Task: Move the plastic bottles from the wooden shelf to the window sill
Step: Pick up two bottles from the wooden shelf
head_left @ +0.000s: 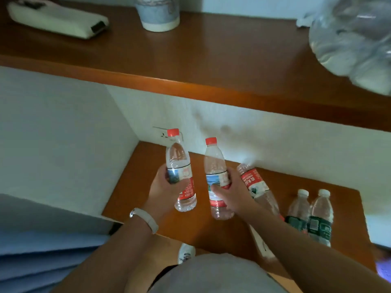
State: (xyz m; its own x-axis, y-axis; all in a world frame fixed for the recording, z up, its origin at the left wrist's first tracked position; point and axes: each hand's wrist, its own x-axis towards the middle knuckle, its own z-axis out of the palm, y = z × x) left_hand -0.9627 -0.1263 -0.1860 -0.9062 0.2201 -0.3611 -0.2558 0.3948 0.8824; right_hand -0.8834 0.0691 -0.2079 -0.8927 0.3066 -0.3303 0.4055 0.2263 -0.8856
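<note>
Two bottles — one (181,172) in left hand (167,187), one (216,178) in right hand (231,193).

A lived-in room of a home or dormitory: white walls, a wall socket (164,135) at frame centre, two polished wooden shelves (190,60), a paper cup (157,15) at top centre, and blue bedding (42,256) at lower left.

Red caps (173,132) and red labels (251,179) on clear bottles; two bottles (320,216) have white caps, green labels; reddish-brown shelf (148,178).
</note>
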